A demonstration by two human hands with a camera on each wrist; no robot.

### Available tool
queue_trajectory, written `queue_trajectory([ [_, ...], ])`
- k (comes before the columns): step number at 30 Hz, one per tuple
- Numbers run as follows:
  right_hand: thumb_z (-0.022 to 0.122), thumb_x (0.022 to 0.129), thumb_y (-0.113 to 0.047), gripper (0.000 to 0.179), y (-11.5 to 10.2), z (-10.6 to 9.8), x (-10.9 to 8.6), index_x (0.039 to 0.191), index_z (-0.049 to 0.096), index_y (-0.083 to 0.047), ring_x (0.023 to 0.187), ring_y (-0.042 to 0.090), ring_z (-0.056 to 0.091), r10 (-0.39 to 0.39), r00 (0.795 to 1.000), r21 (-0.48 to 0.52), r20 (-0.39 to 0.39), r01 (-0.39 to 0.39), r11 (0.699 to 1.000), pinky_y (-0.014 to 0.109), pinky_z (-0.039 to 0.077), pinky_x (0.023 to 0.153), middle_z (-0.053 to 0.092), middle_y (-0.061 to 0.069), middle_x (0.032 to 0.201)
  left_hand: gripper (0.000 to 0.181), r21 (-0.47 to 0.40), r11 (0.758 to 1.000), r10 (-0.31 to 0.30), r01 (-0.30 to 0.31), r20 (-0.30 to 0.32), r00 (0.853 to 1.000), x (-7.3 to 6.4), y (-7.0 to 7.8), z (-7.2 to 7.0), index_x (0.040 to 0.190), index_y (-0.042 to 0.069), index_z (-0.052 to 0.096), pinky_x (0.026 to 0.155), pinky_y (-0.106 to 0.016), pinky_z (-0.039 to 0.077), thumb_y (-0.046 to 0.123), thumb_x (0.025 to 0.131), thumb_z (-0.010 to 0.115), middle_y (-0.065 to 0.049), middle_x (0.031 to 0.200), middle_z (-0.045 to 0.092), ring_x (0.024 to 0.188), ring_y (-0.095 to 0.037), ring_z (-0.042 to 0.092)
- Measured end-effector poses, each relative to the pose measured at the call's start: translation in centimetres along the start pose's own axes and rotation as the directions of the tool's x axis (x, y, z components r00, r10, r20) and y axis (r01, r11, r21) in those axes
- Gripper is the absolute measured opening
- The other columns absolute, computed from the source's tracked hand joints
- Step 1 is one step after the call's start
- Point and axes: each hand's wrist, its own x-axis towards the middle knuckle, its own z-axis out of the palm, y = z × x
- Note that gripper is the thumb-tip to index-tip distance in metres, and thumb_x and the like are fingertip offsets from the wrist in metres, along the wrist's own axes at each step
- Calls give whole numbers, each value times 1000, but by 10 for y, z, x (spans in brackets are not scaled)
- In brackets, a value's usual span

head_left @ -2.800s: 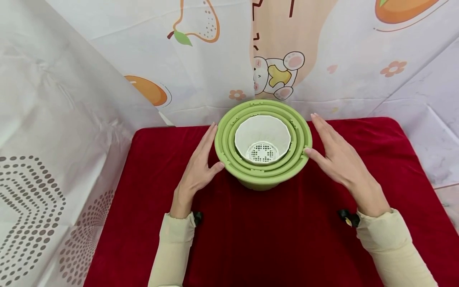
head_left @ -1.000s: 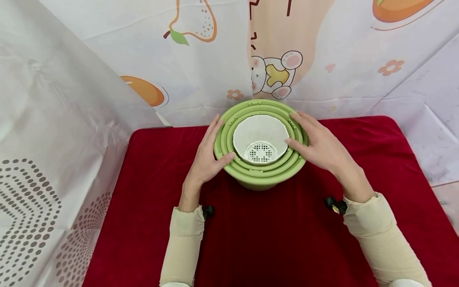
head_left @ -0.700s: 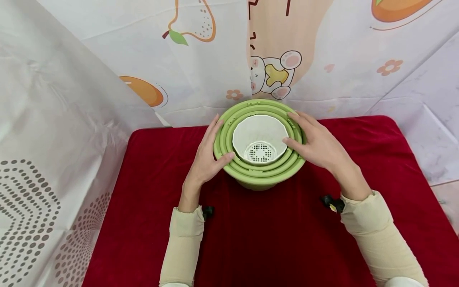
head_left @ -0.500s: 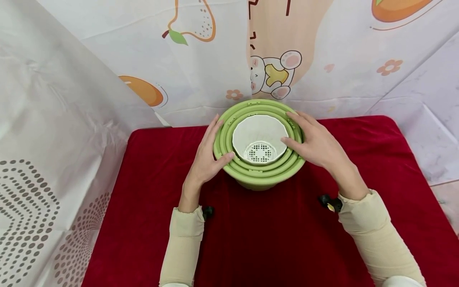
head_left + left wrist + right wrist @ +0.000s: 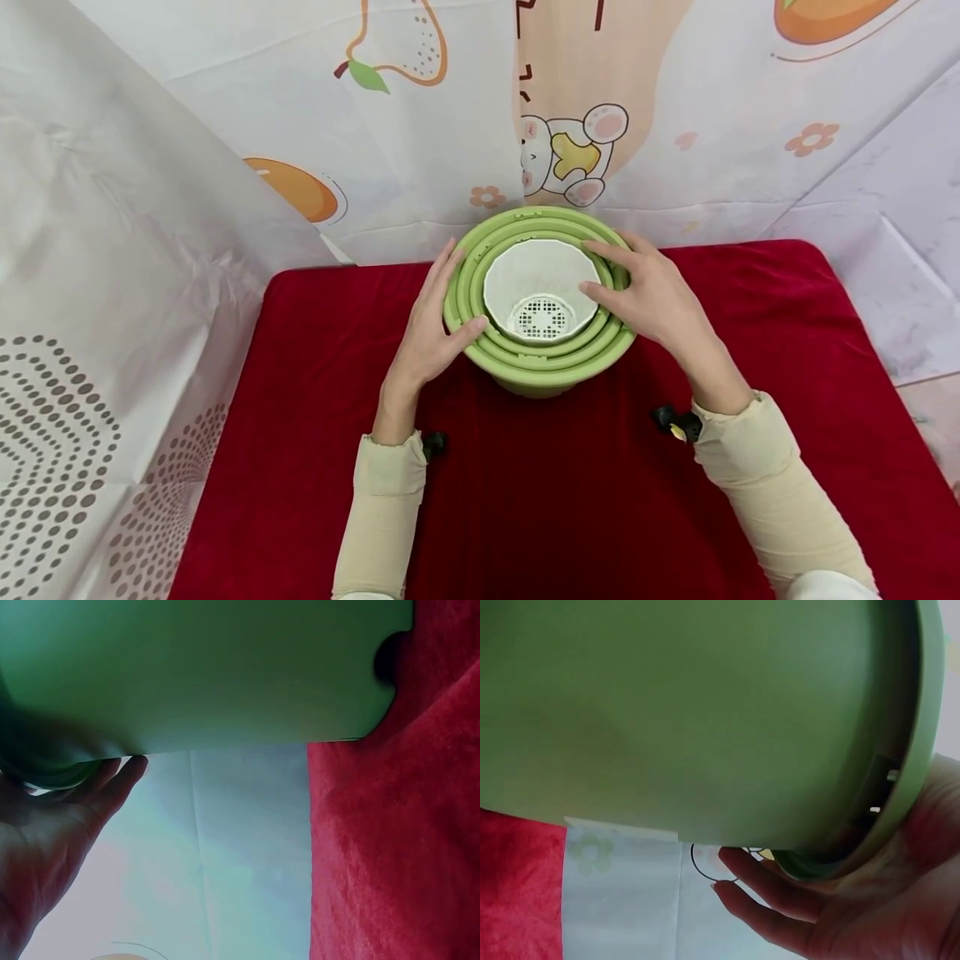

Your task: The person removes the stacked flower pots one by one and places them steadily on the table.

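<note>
Left hand (image 5: 429, 333) and right hand (image 5: 654, 293) are seen well apart in the head view, with nested green pots (image 5: 538, 380) set between them. The left hand's fingers are laid nearly straight along the outer rim, and its thumb is stretched over the near left part of that rim. The right hand is spread across the opposite side, its thumb and index finger loosely bent over the inner rims; whether the white pot (image 5: 540, 267) is touched by that thumb cannot be told. The white pot is seated innermost, and a grid of holes is shown in its base. The whole stack is stood upright on a worktop (image 5: 322, 433) draped in red cloth (image 5: 562, 500), close to the back edge, before a printed sheet (image 5: 435, 150). Cream sleeves (image 5: 382, 508) are worn on both arms. In the left wrist view, the upper part is filled by the smooth green outer wall, with a dark notch shown beside the red cloth, and straight fingers are seen below the rim. In the right wrist view, the slotted rim is crossed in front of the palm, and two slightly bent fingers are extended past it.
</note>
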Motion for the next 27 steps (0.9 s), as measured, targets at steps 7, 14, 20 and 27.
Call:
queue_trajectory([
  [7, 73, 86, -26, 55, -10, 1, 7, 139, 60, -20, 118, 34, 51, 93, 996, -20, 4, -93, 995, 51, 44, 91, 49, 14, 140, 77, -38, 999, -23, 23, -1, 1000, 2, 24, -4, 147, -14, 32, 116, -56, 22, 18, 84, 63, -26, 159, 22, 146, -40, 22],
  [14, 74, 84, -26, 55, -19, 6, 12, 137, 60, -23, 127, 36, 48, 203, 979, -54, -29, -204, 977, 60, 44, 90, 48, 13, 143, 73, -52, 999, -13, 12, -22, 1000, 2, 25, -3, 146, -14, 33, 117, -52, 22, 14, 84, 61, -26, 159, 23, 147, -39, 23],
  [20, 72, 83, -19, 54, -20, 8, 15, 136, 60, -22, 126, 35, 48, 212, 976, -60, -47, -215, 975, 61, 44, 88, 49, 14, 143, 72, -61, 998, 1, -3, -36, 999, 2, 24, -2, 145, -14, 36, 116, -55, 23, 10, 82, 61, -28, 158, 23, 145, -42, 24],
  [27, 64, 86, -12, 50, -17, 10, 13, 136, 61, -20, 126, 36, 49, 169, 982, -51, -78, -173, 984, 57, 44, 91, 51, 13, 142, 71, -63, 998, 2, -5, -37, 999, 1, 24, 0, 145, -13, 36, 115, -57, 22, 8, 82, 61, -28, 158, 23, 145, -44, 24],
])
